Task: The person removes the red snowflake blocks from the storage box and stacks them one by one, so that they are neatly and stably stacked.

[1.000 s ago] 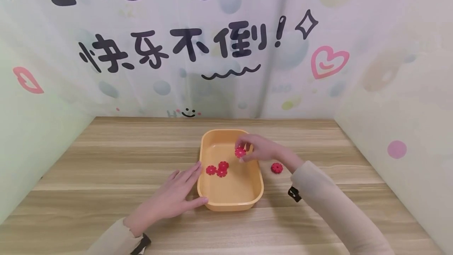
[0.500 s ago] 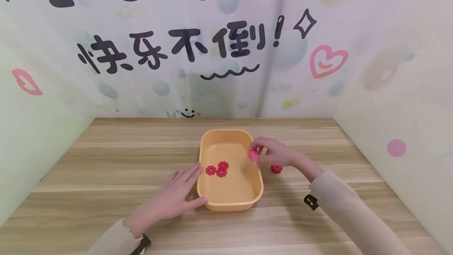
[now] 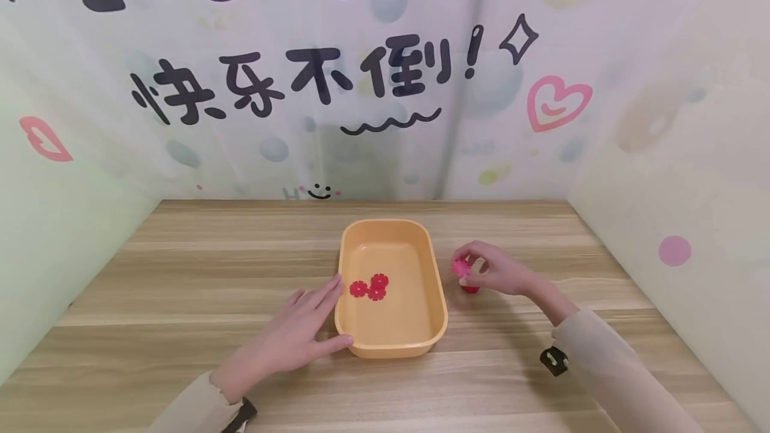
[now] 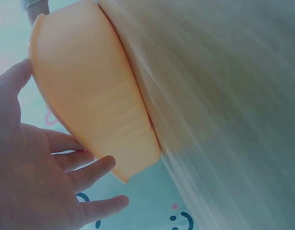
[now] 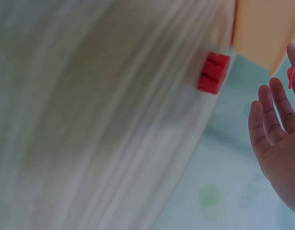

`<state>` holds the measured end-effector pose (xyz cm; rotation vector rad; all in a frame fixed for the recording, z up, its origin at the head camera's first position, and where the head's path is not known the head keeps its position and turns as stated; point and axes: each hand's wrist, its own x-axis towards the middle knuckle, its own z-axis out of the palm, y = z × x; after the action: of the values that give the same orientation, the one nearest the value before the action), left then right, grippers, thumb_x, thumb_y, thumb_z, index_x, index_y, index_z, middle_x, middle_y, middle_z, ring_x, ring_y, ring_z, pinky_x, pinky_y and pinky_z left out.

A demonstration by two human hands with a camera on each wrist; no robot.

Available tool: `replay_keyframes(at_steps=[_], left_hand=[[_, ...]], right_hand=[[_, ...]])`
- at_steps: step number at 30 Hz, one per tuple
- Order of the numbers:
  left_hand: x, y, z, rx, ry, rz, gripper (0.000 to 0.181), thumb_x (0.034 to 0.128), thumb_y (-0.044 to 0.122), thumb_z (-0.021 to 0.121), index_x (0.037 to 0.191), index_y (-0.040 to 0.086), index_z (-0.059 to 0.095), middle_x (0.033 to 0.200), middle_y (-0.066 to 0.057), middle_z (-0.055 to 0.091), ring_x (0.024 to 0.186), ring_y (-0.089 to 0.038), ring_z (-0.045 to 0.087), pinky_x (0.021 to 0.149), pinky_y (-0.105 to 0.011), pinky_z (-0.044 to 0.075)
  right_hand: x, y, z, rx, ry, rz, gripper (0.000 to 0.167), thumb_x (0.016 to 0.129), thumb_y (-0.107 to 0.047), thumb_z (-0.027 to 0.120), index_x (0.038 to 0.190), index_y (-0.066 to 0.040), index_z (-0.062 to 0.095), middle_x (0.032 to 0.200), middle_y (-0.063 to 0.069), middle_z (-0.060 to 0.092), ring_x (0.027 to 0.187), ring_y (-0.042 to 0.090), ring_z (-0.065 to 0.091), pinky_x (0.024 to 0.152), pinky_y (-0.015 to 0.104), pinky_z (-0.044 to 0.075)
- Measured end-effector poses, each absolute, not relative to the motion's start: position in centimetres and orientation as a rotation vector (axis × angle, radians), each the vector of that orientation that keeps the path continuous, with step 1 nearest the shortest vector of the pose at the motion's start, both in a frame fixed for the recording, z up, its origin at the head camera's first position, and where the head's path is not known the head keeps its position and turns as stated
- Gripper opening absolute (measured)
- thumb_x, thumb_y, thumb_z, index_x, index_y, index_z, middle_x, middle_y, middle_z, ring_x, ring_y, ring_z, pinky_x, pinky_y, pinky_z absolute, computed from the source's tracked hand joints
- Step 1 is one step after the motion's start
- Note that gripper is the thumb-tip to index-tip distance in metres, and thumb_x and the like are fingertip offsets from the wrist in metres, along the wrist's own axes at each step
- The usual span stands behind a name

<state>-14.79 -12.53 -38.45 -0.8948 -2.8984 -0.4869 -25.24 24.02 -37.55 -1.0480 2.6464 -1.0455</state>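
Note:
My left hand [image 3: 289, 333] lies against the left side of an orange plastic tub [image 3: 391, 346], fingers straight, with the thumb on its near left rim. In the left wrist view the fingers [image 4: 92, 172] are spread along the tub's outer wall [image 4: 90, 76]. Three red notched plastic discs [image 3: 359, 289] lie inside the tub, two overlapping. Right of the tub, my right hand [image 3: 496, 272] pinches another notched disc [image 3: 460, 267] between thumb and fingertips. Just below it, a short stack of red discs [image 3: 470, 289] sits on the table, partly hidden by the hand; the right wrist view shows the stack [image 5: 214, 73] side-on.
The wood-grain table [image 3: 228, 246] runs back to a printed curtain [image 3: 240, 152] with black lettering. Pale side walls [image 3: 662, 152] stand at left and right. Dark bands [image 3: 554, 361] show at both wrists.
My right hand has carried the pinched disc rightward, out from over the tub and across its right rim to above the stack. The left hand and tub have stayed in place.

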Motion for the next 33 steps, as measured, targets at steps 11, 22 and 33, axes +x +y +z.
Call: replay_keyframes(at_steps=[11,22,33], left_hand=[[-14.8,-12.5,-38.5,-0.895,-2.885,-0.475,0.082,0.0807,0.058,0.048,0.137,0.002,0.028,0.144,-0.007,0.020,0.126,-0.022,0.027,0.096,-0.053,0.021],[-14.7,-12.5,-38.4,-0.898,-2.888,-0.483,0.082,0.0808,0.058,0.047,0.137,0.002,0.028,0.144,-0.008,0.020,0.126,-0.023,0.027,0.096,-0.053,0.021],[-14.8,-12.6,-38.5,-0.895,-2.904,-0.492,0.083,0.0805,0.060,0.046,0.138,0.002,0.027,0.144,-0.007,0.019,0.126,-0.022,0.026,0.097,-0.053,0.020]], right_hand=[[-25.4,26.2,-39.2,-1.031,2.632,-1.035,0.033,0.077,-0.009,0.067,0.107,-0.003,0.055,0.101,0.006,0.055,0.089,0.023,0.051,0.072,0.042,0.044],[-25.7,26.6,-40.1,-0.967,2.620,-0.983,0.031,0.077,-0.017,0.069,0.104,-0.006,0.056,0.096,0.002,0.055,0.088,0.021,0.051,0.074,0.038,0.045],[-24.0,24.7,-37.6,-0.883,2.609,-0.963,0.025,0.076,-0.004,0.067,0.097,0.002,0.054,0.090,0.013,0.055,0.086,0.031,0.050,0.074,0.047,0.042]])
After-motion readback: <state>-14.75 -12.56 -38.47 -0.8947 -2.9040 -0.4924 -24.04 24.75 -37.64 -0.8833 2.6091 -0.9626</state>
